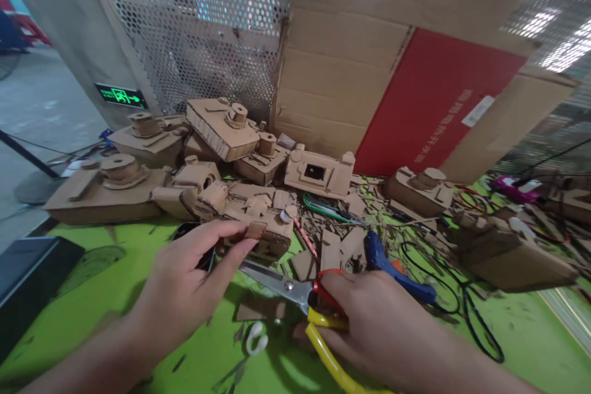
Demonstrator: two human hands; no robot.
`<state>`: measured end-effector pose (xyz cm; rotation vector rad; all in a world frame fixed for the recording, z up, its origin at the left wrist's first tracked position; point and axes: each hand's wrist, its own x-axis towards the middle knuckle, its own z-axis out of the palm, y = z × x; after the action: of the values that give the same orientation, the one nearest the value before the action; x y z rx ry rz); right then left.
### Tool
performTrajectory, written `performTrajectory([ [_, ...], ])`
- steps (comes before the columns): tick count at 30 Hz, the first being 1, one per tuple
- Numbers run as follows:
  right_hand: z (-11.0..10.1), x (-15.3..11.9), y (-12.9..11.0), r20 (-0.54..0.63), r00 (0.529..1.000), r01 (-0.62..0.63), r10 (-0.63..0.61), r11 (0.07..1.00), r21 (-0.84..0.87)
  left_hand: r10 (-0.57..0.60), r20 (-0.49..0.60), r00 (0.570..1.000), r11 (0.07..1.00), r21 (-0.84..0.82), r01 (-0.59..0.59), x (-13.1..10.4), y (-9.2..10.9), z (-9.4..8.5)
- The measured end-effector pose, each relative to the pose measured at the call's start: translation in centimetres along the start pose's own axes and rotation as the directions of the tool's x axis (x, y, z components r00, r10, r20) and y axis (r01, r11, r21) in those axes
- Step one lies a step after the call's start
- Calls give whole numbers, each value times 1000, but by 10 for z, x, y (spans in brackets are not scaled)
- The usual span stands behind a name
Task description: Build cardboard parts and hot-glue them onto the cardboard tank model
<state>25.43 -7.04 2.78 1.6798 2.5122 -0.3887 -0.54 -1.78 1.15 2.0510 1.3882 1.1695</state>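
Observation:
My left hand (184, 286) pinches a small cardboard piece (255, 230) between thumb and fingers, in front of a cardboard model (272, 237) with cut-out details. My right hand (369, 314) is wrapped round the red and yellow handles of a pair of scissors (290, 286). The blades point left and reach under the left thumb, a little below the held piece; the tips are partly hidden by that hand. A flat cardboard scrap (261, 309) lies on the green table (194, 345) under the scissors, with a white curled strip (256, 338) near it.
Several cardboard camera models (104, 184) crowd the back and left. Behind the right hand lie a green craft knife (325, 208), a blue glue gun (392, 268) and its looped black cable (466, 301). Cardboard offcuts (330, 249) litter the middle. A dark box (34, 286) stands at left.

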Motion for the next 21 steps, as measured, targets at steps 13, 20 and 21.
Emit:
performTrajectory([
  [13, -14, -35, 32, -130, 991, 78, -21, 888, 454, -359, 26, 933, 801, -506, 322, 9, 18, -7],
  [20, -11, -28, 26, 38, 998, -70, 59, 823, 563, -374, 263, 890, 672, -585, 455, -4, 23, 7],
  [21, -10, -27, 26, 58, 997, -78, 55, 821, 566, -354, 295, 888, 679, -572, 461, -6, 24, 8],
])
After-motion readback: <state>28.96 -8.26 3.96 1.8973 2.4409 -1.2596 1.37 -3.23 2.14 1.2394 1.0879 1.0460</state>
